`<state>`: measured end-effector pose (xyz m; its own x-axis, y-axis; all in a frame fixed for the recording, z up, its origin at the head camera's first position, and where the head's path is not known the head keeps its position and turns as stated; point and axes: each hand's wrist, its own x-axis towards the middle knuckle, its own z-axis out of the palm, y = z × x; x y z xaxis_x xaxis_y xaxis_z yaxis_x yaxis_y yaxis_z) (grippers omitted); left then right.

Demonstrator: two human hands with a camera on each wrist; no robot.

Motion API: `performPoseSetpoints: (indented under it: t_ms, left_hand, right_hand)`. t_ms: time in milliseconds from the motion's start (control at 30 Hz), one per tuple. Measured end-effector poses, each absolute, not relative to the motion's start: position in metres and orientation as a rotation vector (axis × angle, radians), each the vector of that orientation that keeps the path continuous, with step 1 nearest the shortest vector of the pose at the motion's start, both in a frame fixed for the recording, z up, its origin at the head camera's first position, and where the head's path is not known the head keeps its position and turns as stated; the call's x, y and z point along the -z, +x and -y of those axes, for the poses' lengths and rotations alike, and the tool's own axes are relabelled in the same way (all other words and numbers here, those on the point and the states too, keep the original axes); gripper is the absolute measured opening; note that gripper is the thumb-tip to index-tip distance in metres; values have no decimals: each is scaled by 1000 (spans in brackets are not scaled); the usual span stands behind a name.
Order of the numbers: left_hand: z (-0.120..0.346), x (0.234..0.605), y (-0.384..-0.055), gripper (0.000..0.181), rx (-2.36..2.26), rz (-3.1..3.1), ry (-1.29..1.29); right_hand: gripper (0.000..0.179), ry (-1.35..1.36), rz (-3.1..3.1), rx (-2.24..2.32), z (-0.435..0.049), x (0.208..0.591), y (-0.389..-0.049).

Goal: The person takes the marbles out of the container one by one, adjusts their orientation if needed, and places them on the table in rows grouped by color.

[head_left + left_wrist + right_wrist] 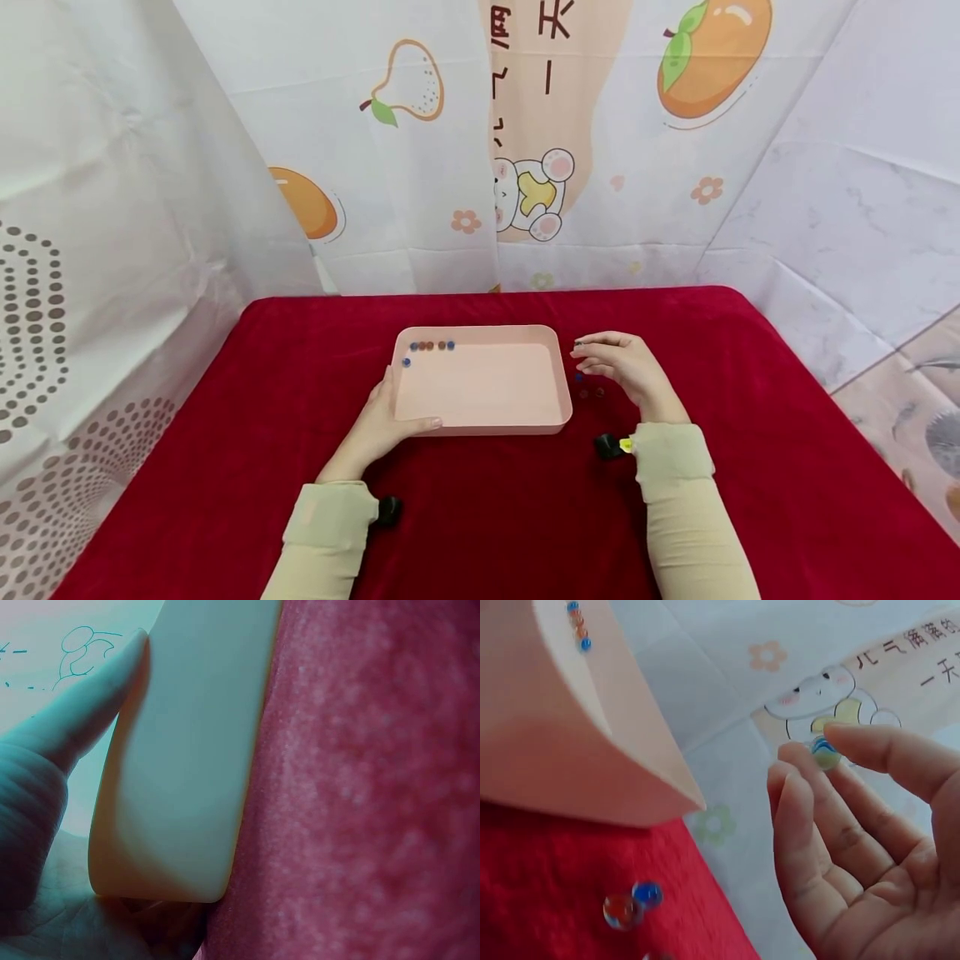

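A shallow pink tray point(487, 387) lies on the red cloth. My left hand point(373, 427) grips its near left corner, thumb along the front wall and fingers by the left side. Inside the tray, several blue and orange glass marbles point(430, 346) form a row along the back left, with one blue marble point(407, 362) in front of the row's left end. Just off the tray's right side, my right hand point(628, 367) pinches a clear marble with blue and greenish swirls point(825, 753) between thumb and fingertips, raised above the cloth.
Loose marbles lie on the cloth right of the tray, below the right hand: a blue marble point(646, 894) beside an orange one point(622, 910), and another partly cut off. A printed curtain point(420, 183) hangs behind the red-covered table point(495, 517). Each wrist wears a small black camera point(608, 446).
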<state>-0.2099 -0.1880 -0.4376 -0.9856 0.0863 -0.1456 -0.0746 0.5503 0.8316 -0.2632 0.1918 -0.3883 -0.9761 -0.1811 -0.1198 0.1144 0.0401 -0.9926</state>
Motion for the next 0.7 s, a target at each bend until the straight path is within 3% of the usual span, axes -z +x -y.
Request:
performPoseSetpoints:
  t_ms: [267,700]
  left_hand:
    - [189,438,-211,125,-1437,-2602,16]
    - [188,437,-210,128,-1424,-2599,17]
  right_hand:
    - [48,17,-2188,1947,-206,396,-266]
    - [45,64,-2234,1822,-222,410,-267]
